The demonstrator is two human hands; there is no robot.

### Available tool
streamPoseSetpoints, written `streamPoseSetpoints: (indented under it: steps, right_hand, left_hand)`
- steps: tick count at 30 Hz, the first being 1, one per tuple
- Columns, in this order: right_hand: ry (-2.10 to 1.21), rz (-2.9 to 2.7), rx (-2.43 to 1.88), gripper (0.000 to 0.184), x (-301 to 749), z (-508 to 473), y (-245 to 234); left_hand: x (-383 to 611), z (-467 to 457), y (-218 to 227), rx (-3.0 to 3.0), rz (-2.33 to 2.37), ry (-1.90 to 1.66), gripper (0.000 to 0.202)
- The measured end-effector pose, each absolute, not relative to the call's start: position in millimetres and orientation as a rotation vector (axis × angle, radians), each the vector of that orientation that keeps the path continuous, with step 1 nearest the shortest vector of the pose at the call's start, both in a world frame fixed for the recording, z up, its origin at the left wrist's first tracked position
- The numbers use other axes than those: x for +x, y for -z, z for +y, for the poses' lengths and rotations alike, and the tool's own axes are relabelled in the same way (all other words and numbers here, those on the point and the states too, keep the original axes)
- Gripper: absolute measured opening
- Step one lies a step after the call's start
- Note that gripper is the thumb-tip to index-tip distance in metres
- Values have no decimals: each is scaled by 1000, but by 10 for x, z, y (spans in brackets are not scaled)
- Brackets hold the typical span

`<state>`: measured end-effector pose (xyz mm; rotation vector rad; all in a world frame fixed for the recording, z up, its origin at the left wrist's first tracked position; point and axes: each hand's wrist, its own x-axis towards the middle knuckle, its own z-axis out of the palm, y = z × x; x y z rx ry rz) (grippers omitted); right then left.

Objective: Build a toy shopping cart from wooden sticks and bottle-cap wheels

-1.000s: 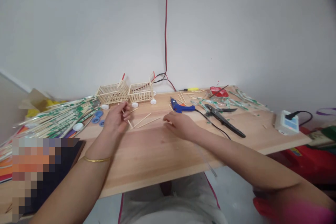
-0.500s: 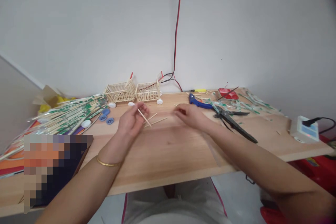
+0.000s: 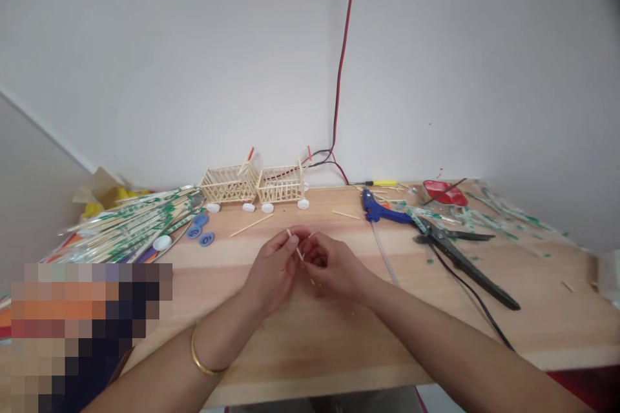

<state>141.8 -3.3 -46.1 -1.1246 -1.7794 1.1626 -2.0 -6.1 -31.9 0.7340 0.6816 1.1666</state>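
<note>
My left hand (image 3: 277, 270) is closed around a short thin wooden stick (image 3: 294, 242), its thumb pressed along it. Close against it, my right hand (image 3: 334, 266) pinches at the lower part of the same stick, with the fingertips partly hidden. Both hands are just above the wooden table (image 3: 271, 355). Beyond them lie one loose stick (image 3: 252, 224) on the left and a shorter stick (image 3: 345, 214) on the right. Two small carts made of sticks, a left cart (image 3: 230, 186) and a right cart (image 3: 281, 186), stand on white wheels near the wall.
Left are bundled wrapped sticks (image 3: 140, 219), blue caps (image 3: 206, 239) and a white cap (image 3: 161, 243). Right are a blue glue gun (image 3: 387, 211), large dark-bladed cutters (image 3: 465, 261), a red dish (image 3: 444, 193) and a yellow-handled screwdriver (image 3: 385, 183). A black cable crosses the table's right side.
My right hand has come in from the right to meet my left hand, fingers now at the stick. Both hands are nearer my body. The camera view has shifted.
</note>
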Motion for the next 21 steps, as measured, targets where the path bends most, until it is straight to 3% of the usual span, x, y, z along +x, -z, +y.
streamPoseSetpoints:
  steps: [3,7,16,21]
  right_hand:
    - [-808,-1991,-1225,10,1548,55,421]
    - [-373,-2104,-1264,16,1813,260,420]
    - [-369,-2387,-1313,22,1775,355,542]
    - [-220,-2498,-1449,23,1764,324,433]
  left_hand:
    - [-100,0,285,986,849,-1200,24]
    - [-390,217,201,1787,1293,-1227,11]
    - [-693,387,180,2294,1634,-269,13]
    - [-624,422,338,2395,1625,-374,15]
